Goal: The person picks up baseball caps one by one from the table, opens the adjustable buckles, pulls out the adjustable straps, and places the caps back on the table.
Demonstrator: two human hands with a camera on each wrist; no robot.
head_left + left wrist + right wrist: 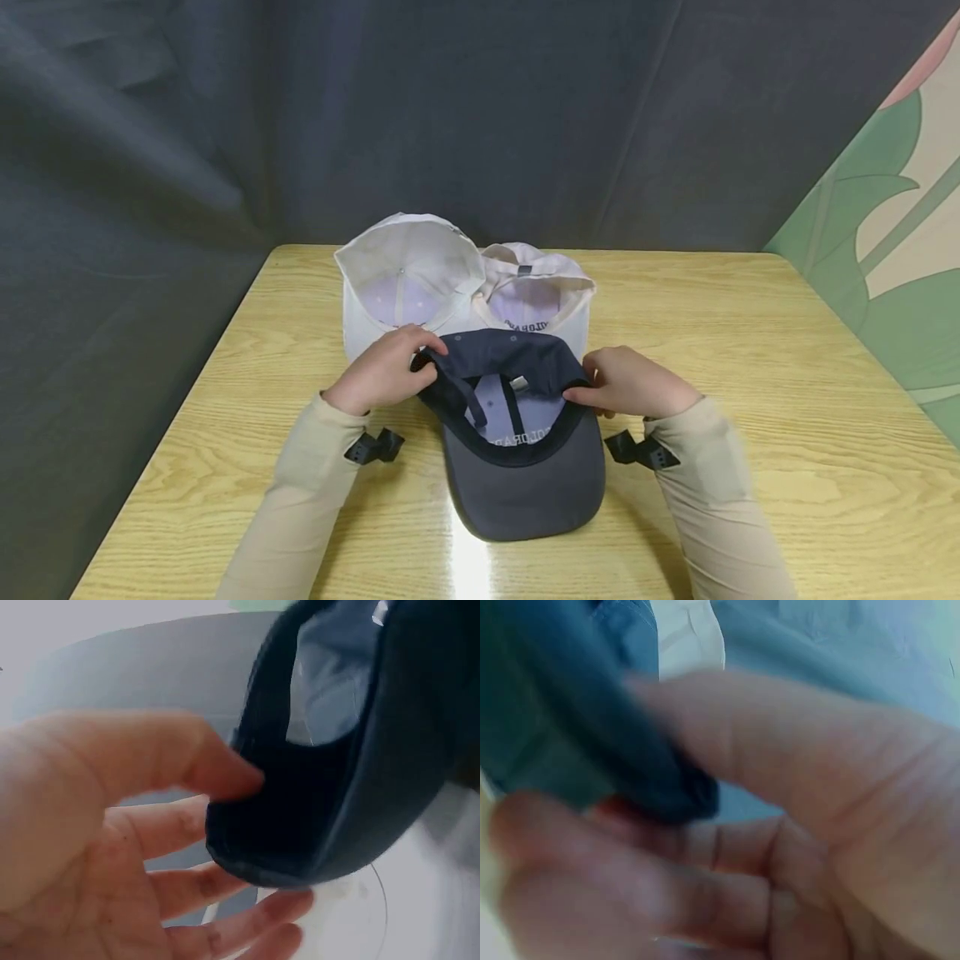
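Observation:
A dark navy baseball cap (525, 496) is turned with its hollow inside toward me and its brim pointing to the near side. My left hand (392, 367) pinches its left rim, thumb inside and fingers outside, as the left wrist view shows on the cap's edge (390, 750). On the opposite side my right hand (633, 381) pinches the rim between thumb and fingers; the right wrist view shows the dark edge (630, 750) between them. Behind stand two pale caps, a white one (412, 242) at left and another (577, 287) at right, openings toward me, partly covered by the navy cap.
The caps are on a light wood-grain table (750, 333). A dark cloth (465, 125) hangs behind it and along the left side. At right is a wall with a green leaf pattern (862, 208). Each wrist carries a small black camera mount (375, 447).

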